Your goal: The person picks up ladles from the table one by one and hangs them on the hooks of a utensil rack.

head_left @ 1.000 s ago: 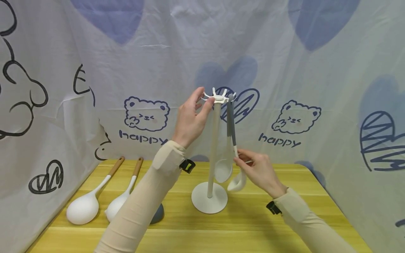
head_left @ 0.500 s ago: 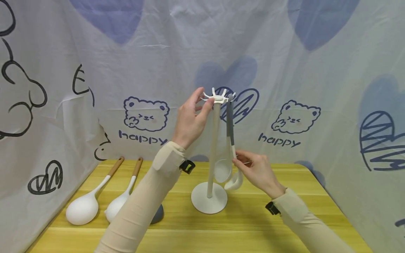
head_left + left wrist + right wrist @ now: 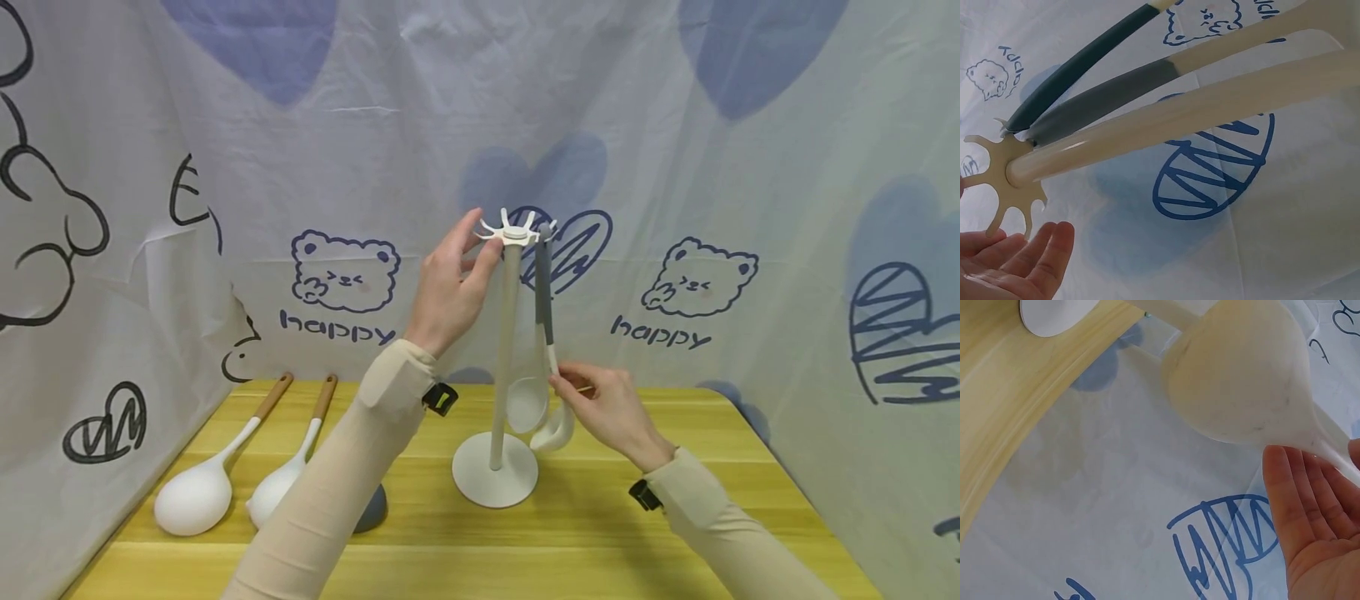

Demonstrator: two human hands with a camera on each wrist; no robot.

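A white utensil stand with a round base and a ring of hooks on top stands upright on the table. At its top, my left hand holds the hook ring between thumb and fingers; in the left wrist view the fingertips touch the hooks. A ladle with a grey handle hangs from the right side. My right hand pinches the ladle's white shaft just above the bowl, whose rounded back fills the right wrist view. Just behind hangs another grey-handled utensil with a rounded white head.
To the left lie two white ladle-like utensils with wooden handles, one at the table's edge and one partly behind the left forearm. A dark grey rounded head shows beside that sleeve. Printed cloth encloses the wooden table.
The ladle's bowl has swung slightly left, nearer the pole and the other hanging utensil, with my right hand still pinching it. My left hand stays on the hook ring.
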